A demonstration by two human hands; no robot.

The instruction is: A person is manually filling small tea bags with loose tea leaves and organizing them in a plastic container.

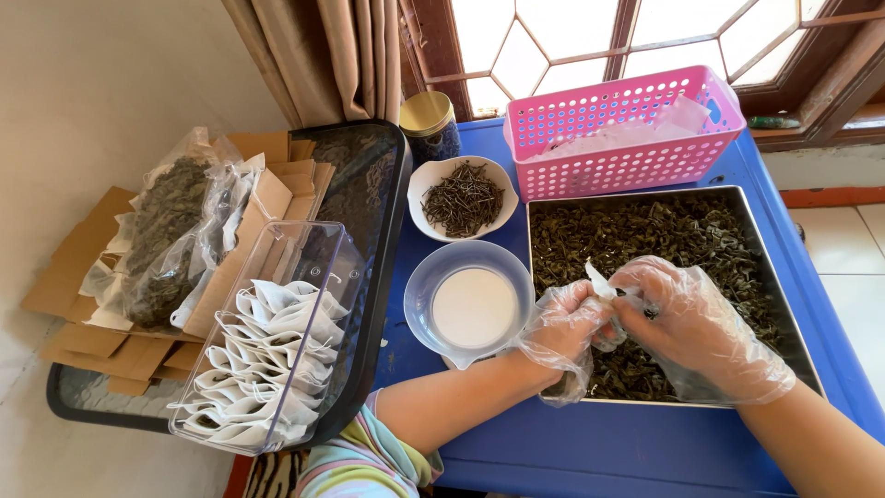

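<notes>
Over the metal tray (784,304) of dried leaves, the gloved left hand (564,318) and right hand (687,318) both pinch a small white sachet (601,279), seemingly mid-filling; next calls for a steady mouth. Its long axis stands roughly upright, its tip pointing towards the pink basket (627,138) beyond.

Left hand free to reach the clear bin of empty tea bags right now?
Probably not yet: the left hand is pinching a small white bag together with the right hand over the steel tray. The path past the white bowl to the clear bin looks open.
</notes>
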